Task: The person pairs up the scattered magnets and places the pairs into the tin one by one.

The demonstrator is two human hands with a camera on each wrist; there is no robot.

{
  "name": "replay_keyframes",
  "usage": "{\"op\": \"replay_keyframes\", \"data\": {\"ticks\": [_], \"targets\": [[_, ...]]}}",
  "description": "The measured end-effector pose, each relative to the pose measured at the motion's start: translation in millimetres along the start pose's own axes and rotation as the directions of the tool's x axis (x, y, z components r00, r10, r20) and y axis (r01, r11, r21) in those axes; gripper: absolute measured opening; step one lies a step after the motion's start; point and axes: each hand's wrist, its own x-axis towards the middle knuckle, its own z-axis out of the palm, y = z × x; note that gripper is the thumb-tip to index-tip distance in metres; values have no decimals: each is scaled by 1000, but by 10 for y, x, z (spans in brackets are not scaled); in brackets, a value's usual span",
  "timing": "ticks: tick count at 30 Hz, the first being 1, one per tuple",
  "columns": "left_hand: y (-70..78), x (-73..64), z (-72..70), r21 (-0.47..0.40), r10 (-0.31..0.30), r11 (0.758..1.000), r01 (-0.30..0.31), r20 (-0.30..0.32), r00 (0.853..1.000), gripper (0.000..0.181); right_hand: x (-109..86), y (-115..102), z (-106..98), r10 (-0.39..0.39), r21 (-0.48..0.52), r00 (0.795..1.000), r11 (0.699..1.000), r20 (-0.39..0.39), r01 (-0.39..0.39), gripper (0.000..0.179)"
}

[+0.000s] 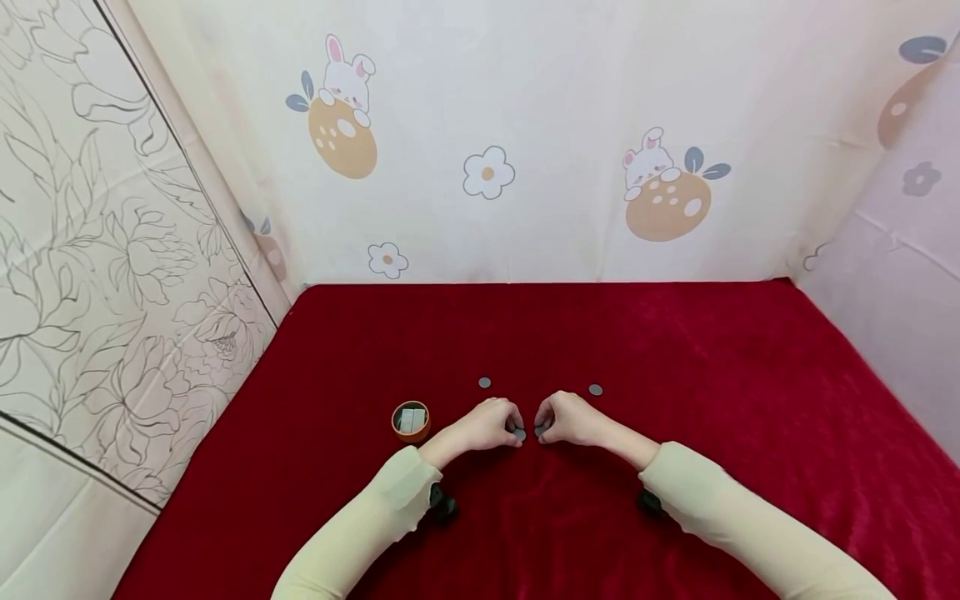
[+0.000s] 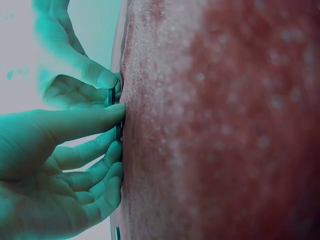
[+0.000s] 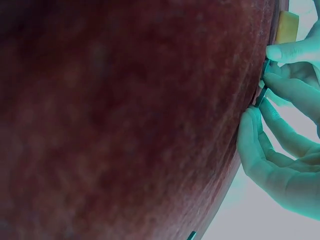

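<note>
In the head view my left hand [image 1: 491, 423] pinches a small flat grey disc [image 1: 520, 434] low over the red cloth. My right hand [image 1: 568, 418] faces it a short gap away, with a second grey disc [image 1: 540, 431] between thumb and fingers. From the left wrist, the left thumb and fingertips are right at the cloth, and the disc held by the right hand shows as a thin dark edge [image 2: 111, 96]. Seen from the right wrist, the held disc [image 3: 261, 96] stands tilted on edge at the right fingertips.
Two more grey discs lie beyond the hands, one disc [image 1: 484, 382] at left and another disc [image 1: 596, 390] at right. A round orange-brown bowl [image 1: 395, 424] with pale grey rectangular pieces [image 1: 412, 419] inside stands left of the left hand. Red cloth [image 1: 675, 350] covers the table up to the patterned wall.
</note>
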Motion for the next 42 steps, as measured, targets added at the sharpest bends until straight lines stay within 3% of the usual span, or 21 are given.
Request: {"op": "replay_keyframes", "data": {"ticks": [24,35,42], "targets": [[24,8,21,-31,-3,1000,3,-24,1000,21,40,-30,87,1,-47,999,999,-34,-2,11],[-49,-151,-101,-173,13,985,-15,-12,1000,27,34,-52,33,-6,2,999,1000,46,6,20],[-108,-323,-202,-211,40,976,-51,-59,997,29,67,-77,65,-35,-15,998,999,59,36,23]]}}
